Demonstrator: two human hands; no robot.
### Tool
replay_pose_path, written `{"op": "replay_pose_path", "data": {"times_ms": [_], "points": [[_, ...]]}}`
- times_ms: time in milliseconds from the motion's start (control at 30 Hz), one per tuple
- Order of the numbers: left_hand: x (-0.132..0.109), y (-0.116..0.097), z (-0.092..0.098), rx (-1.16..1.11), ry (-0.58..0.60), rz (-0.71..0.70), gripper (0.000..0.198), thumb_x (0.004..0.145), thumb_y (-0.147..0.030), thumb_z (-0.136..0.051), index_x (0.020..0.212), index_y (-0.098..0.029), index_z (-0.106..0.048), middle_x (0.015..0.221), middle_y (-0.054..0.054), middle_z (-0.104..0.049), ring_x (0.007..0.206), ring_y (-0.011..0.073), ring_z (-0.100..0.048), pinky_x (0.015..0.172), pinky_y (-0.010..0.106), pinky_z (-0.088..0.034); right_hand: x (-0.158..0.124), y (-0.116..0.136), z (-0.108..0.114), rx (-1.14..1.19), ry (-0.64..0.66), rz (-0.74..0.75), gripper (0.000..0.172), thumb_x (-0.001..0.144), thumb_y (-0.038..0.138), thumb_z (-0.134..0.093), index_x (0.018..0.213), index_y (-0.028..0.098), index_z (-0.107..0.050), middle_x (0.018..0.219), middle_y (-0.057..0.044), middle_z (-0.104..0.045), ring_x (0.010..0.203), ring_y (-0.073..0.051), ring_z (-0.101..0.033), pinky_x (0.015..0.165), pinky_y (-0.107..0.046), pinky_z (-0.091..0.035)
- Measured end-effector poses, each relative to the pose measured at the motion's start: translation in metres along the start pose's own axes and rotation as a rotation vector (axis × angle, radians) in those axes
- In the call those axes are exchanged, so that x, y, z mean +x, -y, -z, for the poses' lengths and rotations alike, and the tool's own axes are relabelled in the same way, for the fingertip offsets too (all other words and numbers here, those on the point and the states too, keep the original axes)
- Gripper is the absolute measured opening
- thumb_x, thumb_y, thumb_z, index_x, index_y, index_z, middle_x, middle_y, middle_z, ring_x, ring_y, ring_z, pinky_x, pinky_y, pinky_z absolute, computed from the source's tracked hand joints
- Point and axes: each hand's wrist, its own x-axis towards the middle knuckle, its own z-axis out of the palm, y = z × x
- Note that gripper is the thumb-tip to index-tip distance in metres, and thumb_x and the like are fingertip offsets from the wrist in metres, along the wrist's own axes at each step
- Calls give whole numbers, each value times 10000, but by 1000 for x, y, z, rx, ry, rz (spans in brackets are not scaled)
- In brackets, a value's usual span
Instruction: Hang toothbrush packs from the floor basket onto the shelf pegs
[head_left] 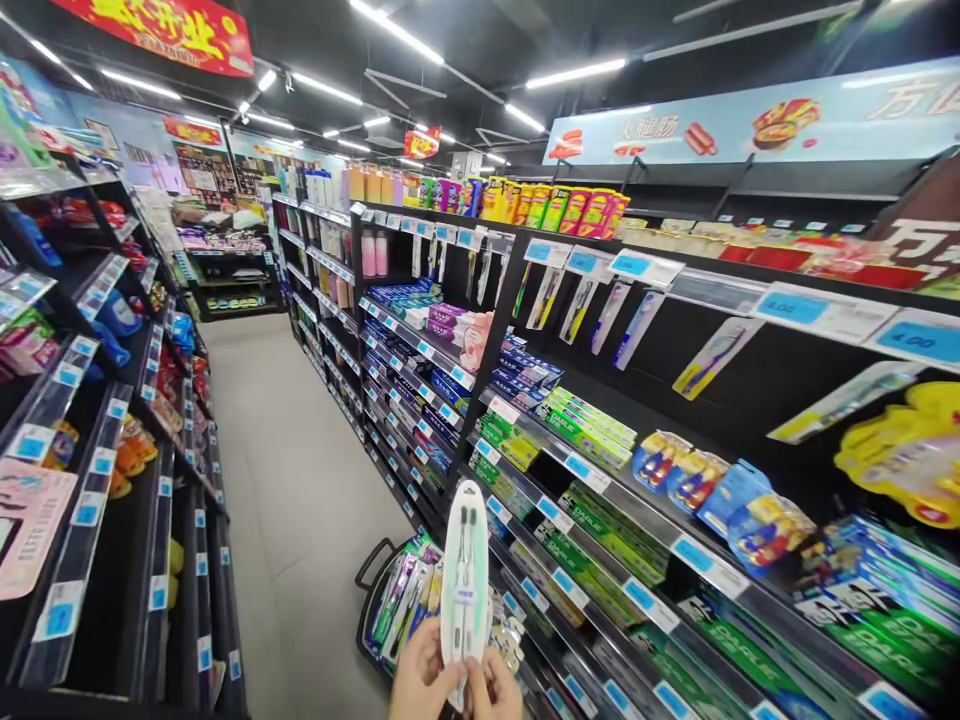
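Observation:
A white and pale green toothbrush pack (465, 570) stands upright in front of me, with two dark-bristled brushes showing inside it. My left hand (424, 670) grips its lower left side. At the bottom right of the pack, my right hand (495, 685) pinches it with thumb and fingers. Behind the pack, down on the floor, is a black basket (363, 625) filled with packaged toothbrushes (405, 600); the pack and my hands hide part of it.
Right of me runs a shelf unit with toothpaste boxes (592, 425) and toothbrush packs hanging from hooks, such as a yellow-ended one (716, 358). Another shelf unit (97, 470) lines the left side. A grey floor aisle (289, 450) leads between them to a display stand (232, 285).

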Motion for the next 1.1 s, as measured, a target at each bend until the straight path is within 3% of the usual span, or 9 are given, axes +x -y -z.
{"op": "replay_pose_path", "data": {"times_ms": [133, 200, 400, 733, 833, 967, 1100], "points": [[-10, -32, 0, 73, 17, -15, 496, 702, -359, -876, 1107, -151, -681, 1137, 156, -761, 1075, 290, -732, 998, 382, -571, -12, 54, -8, -57, 5, 133, 619, 858, 824, -522, 645, 244, -482, 443, 46, -430, 399, -135, -412, 438, -263, -340], [-13, -38, 2, 93, -3, -20, 493, 694, -362, -872, 1086, -140, -669, 1115, 154, -762, 1046, 273, -735, 988, 384, -573, -15, 67, -9, -71, 16, 113, 598, 856, 784, -565, 632, 238, -468, 464, 44, -469, 441, -127, -454, 487, -252, -379], [-20, -21, 10, 87, -41, -31, 485, 745, -350, -848, 1117, -117, -642, 1108, 149, -754, 1015, 223, -729, 966, 343, -575, -23, 56, -7, -60, 58, 51, 549, 888, 721, -577, 671, 225, -486, 499, 52, -489, 467, -114, -467, 521, -244, -397], [-21, -19, 18, 116, 31, -17, 442, 791, -348, -830, 1147, -143, -667, 1067, 108, -759, 958, 204, -715, 924, 320, -566, -28, 61, -7, -84, 35, 175, 456, 963, 600, -567, 742, 202, -580, 484, 57, -510, 433, -114, -469, 464, -231, -379], [-23, -21, 18, 131, 53, -29, 521, 823, -367, -811, 1264, -160, -625, 1169, 118, -722, 1037, 210, -695, 955, 319, -550, -30, 60, -5, -140, 19, 240, 425, 997, 528, -554, 730, 198, -579, 484, 57, -521, 431, -110, -480, 467, -225, -391], [-25, -27, 18, 109, 8, -66, 795, 862, -420, -779, 1534, -256, -388, 1417, 129, -572, 1201, 227, -631, 1003, 337, -538, -32, 58, 0, -264, -10, 388, 384, 996, 413, -605, 682, 195, -559, 501, 58, -528, 453, -93, -479, 498, -213, -391], [-22, -31, 18, 96, 49, -16, 768, 854, -523, -768, 1495, -240, -453, 1549, 161, -471, 1300, 279, -577, 1070, 386, -508, -36, 58, 2, -392, -8, 597, 339, 964, 331, -663, 668, 193, -574, 529, 54, -515, 474, -87, -458, 521, -225, -385]]}}
